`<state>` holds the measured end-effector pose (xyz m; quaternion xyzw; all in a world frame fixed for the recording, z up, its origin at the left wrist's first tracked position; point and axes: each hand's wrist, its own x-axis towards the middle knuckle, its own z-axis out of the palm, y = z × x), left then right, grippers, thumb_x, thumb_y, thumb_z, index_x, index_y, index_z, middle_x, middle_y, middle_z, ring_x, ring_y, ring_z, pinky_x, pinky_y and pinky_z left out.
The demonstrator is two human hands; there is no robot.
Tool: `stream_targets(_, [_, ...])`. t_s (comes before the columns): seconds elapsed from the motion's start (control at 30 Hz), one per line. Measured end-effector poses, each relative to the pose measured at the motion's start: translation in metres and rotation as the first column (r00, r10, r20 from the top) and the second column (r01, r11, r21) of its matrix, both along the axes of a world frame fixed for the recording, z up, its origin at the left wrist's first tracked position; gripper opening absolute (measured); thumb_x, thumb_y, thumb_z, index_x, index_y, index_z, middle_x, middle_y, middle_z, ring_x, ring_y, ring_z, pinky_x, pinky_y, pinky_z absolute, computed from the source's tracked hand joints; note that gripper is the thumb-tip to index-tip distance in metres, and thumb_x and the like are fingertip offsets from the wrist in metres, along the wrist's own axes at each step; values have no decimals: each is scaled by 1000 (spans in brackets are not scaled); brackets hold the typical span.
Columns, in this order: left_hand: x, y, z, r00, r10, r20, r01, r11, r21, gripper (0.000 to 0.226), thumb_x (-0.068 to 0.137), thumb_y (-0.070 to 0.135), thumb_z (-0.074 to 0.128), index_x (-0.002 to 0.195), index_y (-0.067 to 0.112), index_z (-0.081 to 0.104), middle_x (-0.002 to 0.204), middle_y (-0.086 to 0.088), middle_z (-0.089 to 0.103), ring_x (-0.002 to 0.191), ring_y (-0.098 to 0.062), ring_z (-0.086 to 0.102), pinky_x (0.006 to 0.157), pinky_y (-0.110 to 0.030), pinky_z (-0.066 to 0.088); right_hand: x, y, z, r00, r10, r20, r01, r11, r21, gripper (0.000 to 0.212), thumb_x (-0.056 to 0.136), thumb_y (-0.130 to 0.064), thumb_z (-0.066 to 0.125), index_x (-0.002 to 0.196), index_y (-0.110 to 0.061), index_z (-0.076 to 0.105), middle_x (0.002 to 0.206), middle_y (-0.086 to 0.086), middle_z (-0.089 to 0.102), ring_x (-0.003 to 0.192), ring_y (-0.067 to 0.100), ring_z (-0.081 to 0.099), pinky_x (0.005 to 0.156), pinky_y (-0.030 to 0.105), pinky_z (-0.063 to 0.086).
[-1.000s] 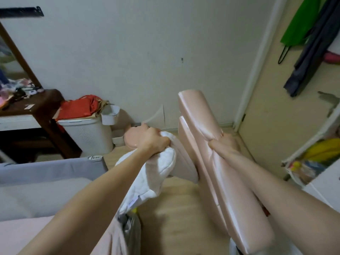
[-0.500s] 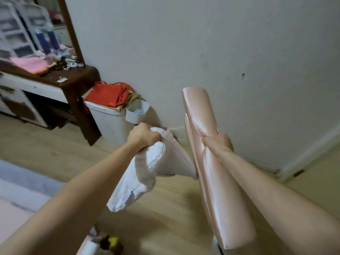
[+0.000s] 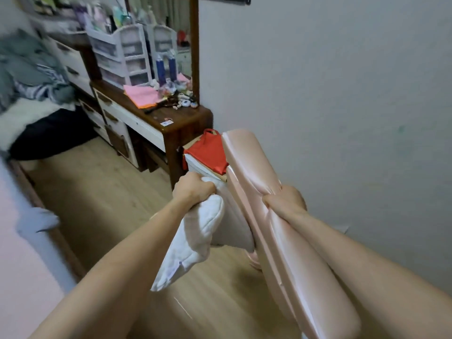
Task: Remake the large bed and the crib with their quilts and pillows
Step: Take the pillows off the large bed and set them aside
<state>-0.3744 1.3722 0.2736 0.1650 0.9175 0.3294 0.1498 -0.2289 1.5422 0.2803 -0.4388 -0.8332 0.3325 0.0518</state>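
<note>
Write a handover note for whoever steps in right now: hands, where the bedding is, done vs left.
Left hand: gripping the top of a white quilted pillow, which hangs down over the wooden floor.
Right hand: gripping two pink satin pillows bunched together, held on end in the air.
Surroundings: dresser with mirror and a laundry basket with a red cloth ahead; a pink-covered bed edge at far left.
Done: all three pillows are picked up.
Left: nothing placed yet in this view; carry the pillows to the bed and crib, set them down, then lay the quilts. The crib is not in view now.
</note>
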Motion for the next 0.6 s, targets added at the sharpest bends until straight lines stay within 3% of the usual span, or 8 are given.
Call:
stream_targets(0.07, [-37,-11,8,998,62,-13,-62,998,-16,21,64,32,61,79,21,69,76,0,66,76,-22,61,64,-29,50,-48,-3,6,996,86,-25,-86,996,-24,31,60,-24,58,88,-11,62,78,5,60,70,26,57,53,22,37])
stream_targets(0.17, [-92,-31,20,987,155,-31,-156,988,-19,22,65,34,62,83,23,69,77,1,66,73,-19,61,68,-31,55,-126,-9,7,978,197,-70,-199,980,-27,43,54,-30,56,93,-14,64,83,3,63,75,25,56,58,23,39])
stream_targets(0.27, [-145,-50,32,965,257,-60,-258,966,-13,20,69,32,63,85,21,67,77,-1,65,72,-18,59,60,-28,48,-208,-12,3,954,263,-140,-272,961,-49,51,55,-30,56,101,-11,66,93,8,67,88,30,62,67,26,46])
stream_targets(0.43, [-253,-75,51,893,440,-97,-436,898,65,22,74,23,65,96,28,67,77,5,61,68,-10,54,53,-22,40,-375,-15,5,875,440,-200,-464,881,-90,50,61,-27,60,107,-8,66,96,8,65,81,27,56,68,27,41])
stream_targets(0.5, [-284,-88,59,857,501,-123,-496,866,66,35,73,21,64,107,29,69,86,5,63,76,-12,57,59,-23,44,-429,-20,13,855,483,-189,-505,859,-89,53,57,-30,58,105,-8,66,98,8,67,88,29,60,70,27,44])
stream_targets(0.6, [-342,-111,68,770,624,-132,-613,781,119,44,68,23,65,111,31,68,101,5,69,93,-18,60,81,-32,52,-519,-31,23,815,541,-207,-568,817,-103,43,65,-26,62,103,-7,65,99,10,68,91,32,62,74,30,49])
